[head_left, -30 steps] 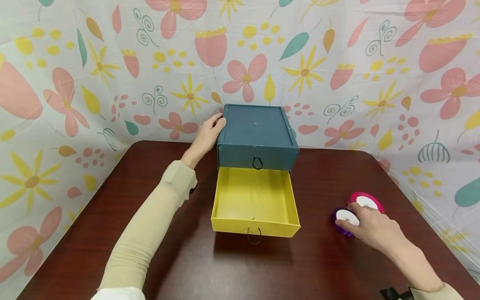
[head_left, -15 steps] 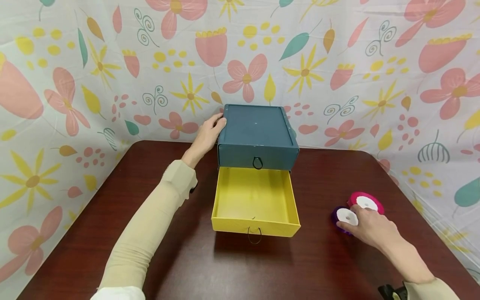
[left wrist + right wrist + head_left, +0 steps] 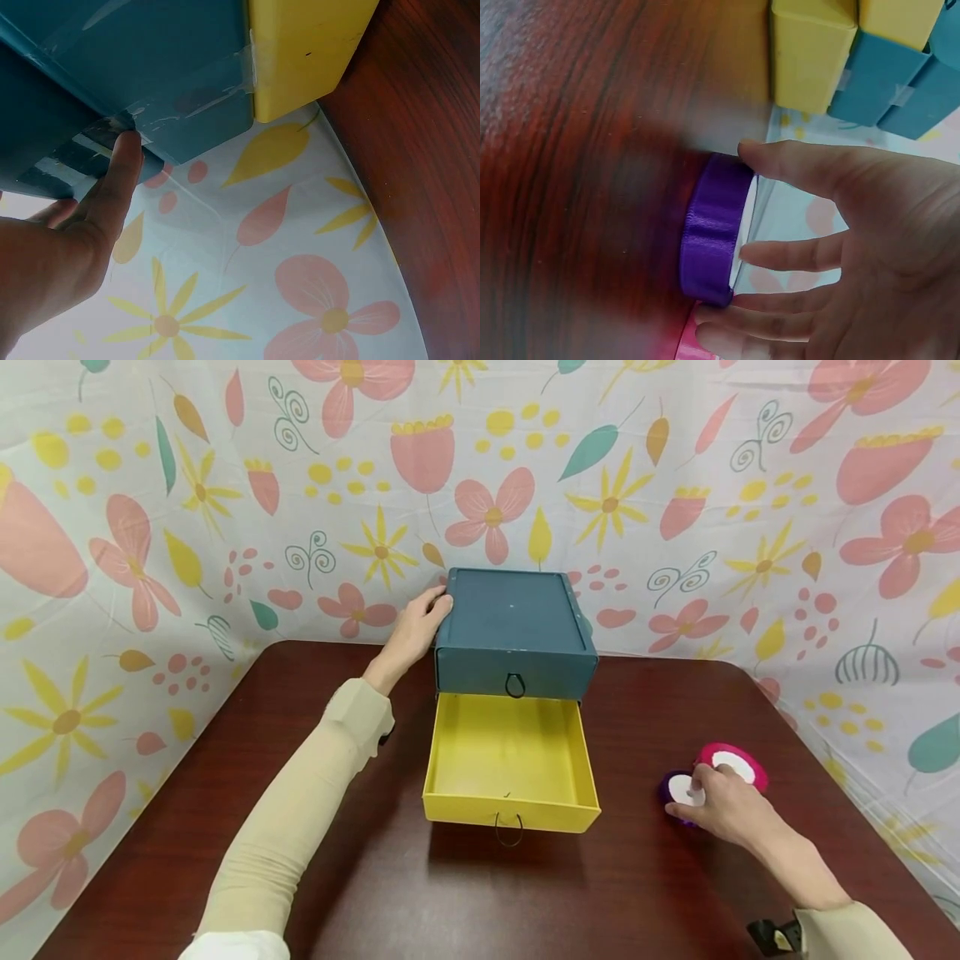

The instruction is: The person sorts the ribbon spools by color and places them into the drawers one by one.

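Spool of purple ribbon (image 3: pixel 679 787), right of frame, has been nudged slightly left under the part-curled right hand (image 3: pixel 731 802), whose hold cannot be told, so lifting is apparently being readied, while the blue cabinet (image 3: pixel 516 610) at centre is touched by the outstretched left hand (image 3: pixel 413 629).

Setting: indoors, a table area enclosed by cloth; home or office, cannot tell. Evidence: dark reddish wood-grain tabletop (image 3: pixel 637 877) with rounded far corners; lightly creased white cloth (image 3: pixel 420 535), printed with pink and yellow flowers and leaves, behind it and along both sides.
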The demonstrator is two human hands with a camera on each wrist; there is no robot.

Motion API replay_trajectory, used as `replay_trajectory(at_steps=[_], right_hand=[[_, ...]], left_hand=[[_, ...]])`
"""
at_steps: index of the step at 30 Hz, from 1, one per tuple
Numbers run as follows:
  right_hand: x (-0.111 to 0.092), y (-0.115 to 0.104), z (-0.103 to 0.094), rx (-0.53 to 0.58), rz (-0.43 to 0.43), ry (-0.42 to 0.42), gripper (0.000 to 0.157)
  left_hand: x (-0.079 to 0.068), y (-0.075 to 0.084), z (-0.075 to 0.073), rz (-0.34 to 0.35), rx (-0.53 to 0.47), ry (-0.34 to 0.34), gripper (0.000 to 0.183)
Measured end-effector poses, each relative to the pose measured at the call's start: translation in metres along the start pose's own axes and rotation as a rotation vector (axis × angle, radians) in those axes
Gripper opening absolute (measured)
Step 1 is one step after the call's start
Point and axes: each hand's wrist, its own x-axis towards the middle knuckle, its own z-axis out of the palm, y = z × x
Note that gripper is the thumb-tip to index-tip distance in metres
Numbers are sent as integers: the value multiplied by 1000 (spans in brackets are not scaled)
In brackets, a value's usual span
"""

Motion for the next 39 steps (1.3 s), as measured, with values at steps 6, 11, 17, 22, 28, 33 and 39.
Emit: replay_trajectory(at_steps=[6,11,17,22,28,33,39], right_hand=[[2,-2,1,-5,15,-46,64],[5,-1,2,-34,9,-118,78],[5,-1,4,-37,-3,-106,78],[4,-4,4,-25,-20,-94,77],[4,-13,-2,2,-64,-79,76],[7,-26,-14,34,-87,-76,76],[10,-44,-31,58,-93,-84,77]], left_hand=[[0,-1,0,3,1,-6,59],[-3,-1,0,1,-13,-1,58],[-2,0,0,-6,-2,2,58],[-3,1,1,-2,-9,-5,58],[-2,-1,1,-5,2,3,59],[-1,-1,0,-6,3,1,59],[-1,0,-1,1,1,-2,59]])
